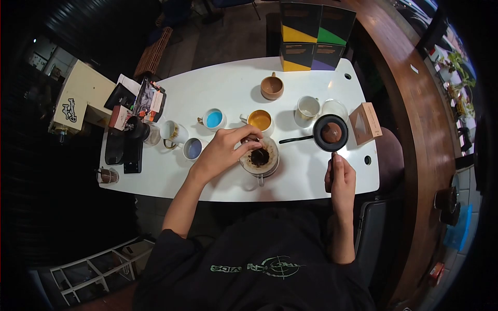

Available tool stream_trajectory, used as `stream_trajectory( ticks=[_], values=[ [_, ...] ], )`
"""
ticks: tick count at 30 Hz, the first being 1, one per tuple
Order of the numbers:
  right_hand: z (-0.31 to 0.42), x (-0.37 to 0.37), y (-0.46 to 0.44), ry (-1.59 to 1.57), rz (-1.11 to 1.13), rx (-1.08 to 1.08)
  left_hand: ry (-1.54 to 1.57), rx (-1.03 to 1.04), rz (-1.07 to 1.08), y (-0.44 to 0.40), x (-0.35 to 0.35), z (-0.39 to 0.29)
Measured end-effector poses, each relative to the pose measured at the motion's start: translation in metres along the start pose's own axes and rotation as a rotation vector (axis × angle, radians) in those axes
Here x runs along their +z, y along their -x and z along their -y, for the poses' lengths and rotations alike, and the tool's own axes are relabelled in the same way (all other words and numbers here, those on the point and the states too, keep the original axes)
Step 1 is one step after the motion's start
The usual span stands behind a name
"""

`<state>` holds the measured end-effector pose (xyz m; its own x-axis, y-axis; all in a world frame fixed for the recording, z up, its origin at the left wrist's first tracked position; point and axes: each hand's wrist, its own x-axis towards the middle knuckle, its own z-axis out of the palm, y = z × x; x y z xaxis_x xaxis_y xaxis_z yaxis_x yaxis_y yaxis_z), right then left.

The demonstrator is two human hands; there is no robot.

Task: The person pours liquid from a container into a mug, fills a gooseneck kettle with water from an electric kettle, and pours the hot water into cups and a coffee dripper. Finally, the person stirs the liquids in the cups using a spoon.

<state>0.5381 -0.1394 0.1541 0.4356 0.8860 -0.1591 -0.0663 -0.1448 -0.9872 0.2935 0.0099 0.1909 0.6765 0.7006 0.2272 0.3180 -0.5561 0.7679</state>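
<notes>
My right hand grips the dark handle of a black gooseneck kettle, whose thin spout points left. The kettle's round top shows a brownish, shiny area. My left hand is closed in a pinch above a coffee dripper; a small brown thing shows at the fingertips, but I cannot make out what it is. Inside the dripper, a paper filter holds dark coffee grounds. Beneath it, a glass handle juts toward me.
Around the hands stand several cups, including a yellow-lined cup, a blue-lined cup and a brown cup. A cardboard box is right of the kettle. Dark boxes stand stacked at the back; a glass sits far left.
</notes>
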Motion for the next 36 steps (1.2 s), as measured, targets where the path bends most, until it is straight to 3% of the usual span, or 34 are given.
stream_trajectory(
  ticks=[12,28,36],
  values=[
    [0.009,0.037,-0.009,0.257,-0.020,-0.128,-0.013,-0.051,-0.248,0.021,-0.007,0.014],
    [0.015,0.035,0.010,0.426,-0.042,-0.200,-0.009,-0.022,-0.281,0.022,-0.001,0.018],
    [0.012,0.036,-0.002,0.424,-0.076,-0.203,-0.173,0.141,-0.318,0.021,-0.001,0.007]
  ],
)
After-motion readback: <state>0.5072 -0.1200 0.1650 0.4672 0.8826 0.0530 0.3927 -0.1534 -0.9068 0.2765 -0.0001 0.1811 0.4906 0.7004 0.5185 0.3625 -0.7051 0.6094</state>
